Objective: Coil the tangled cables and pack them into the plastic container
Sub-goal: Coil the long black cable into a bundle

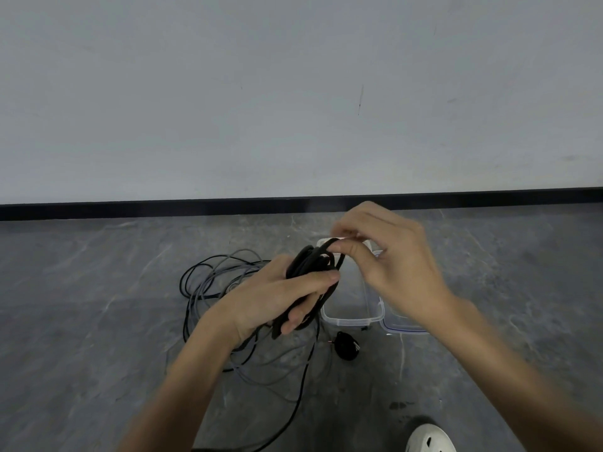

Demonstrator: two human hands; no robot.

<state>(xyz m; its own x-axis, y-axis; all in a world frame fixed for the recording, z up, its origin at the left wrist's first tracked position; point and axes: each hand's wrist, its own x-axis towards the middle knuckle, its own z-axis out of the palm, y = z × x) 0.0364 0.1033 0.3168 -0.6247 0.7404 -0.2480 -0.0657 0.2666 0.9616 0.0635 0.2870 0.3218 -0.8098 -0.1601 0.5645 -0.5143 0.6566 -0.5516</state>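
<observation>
The step in hand looks like coiling, near its end for this one cable. The left hand (280, 298) grips a bundle of black cable (310, 261) just above the near-left corner of the plastic container (352, 319). The right hand (391, 256), over the container, pinches a loop at the top of that bundle. A loose tail hangs from the bundle to the floor (98, 305). By my judgement, the next move calls for winding in that tail, then lowering the coil into the open container.

Left of the container lies a heap of grey and black cables (208, 278), not yet coiled; the tail may snag there. The lid (404, 327) lies against the container's right side. A small black object (346, 346) sits just in front. A white shoe (429, 438) shows well nearer the person.
</observation>
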